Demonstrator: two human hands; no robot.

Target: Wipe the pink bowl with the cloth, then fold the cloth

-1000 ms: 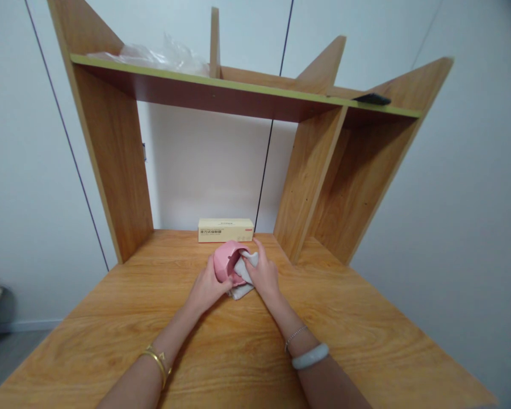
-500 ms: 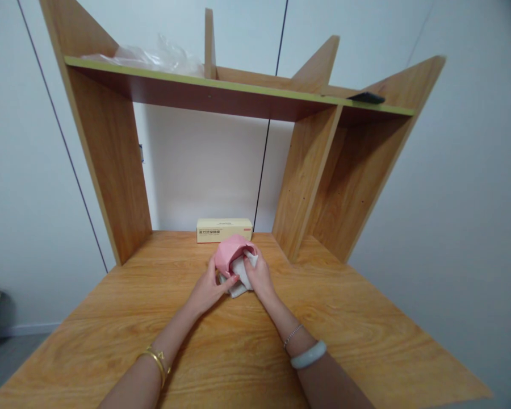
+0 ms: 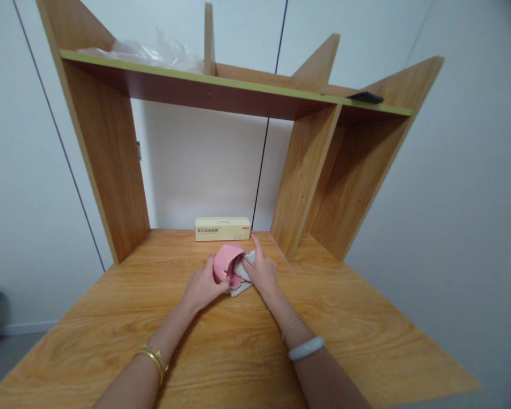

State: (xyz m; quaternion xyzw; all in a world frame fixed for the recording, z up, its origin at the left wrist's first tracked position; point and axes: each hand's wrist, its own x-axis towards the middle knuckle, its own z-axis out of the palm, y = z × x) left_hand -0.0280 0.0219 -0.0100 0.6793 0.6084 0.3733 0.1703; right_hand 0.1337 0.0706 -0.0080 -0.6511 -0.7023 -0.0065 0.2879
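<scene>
Tilted on its side, a pink bowl point(image 3: 222, 262) with a notched rim has its mouth turned toward me and to the right. My left hand point(image 3: 202, 288) is closed on its left side, thumb at the lower rim. A pale grey-white cloth point(image 3: 241, 289) is bunched partly inside the bowl and hangs below it near the table. My right hand point(image 3: 262, 270) presses this cloth at the right rim, thumb toward the opening and index finger stretched upward. Its other fingertips are hidden behind the cloth and bowl.
A cream cling-film box point(image 3: 222, 229) stands behind the bowl on the wooden desk point(image 3: 221, 352). Wooden shelving point(image 3: 306, 165) rises around it. On the upper shelf lie a clear plastic bag point(image 3: 157, 55) and a dark flat object point(image 3: 366, 97).
The bowl has turned and come slightly lower, its opening facing more to the right. My right index finger has lifted and straightened. The cloth has shifted within the bowl.
</scene>
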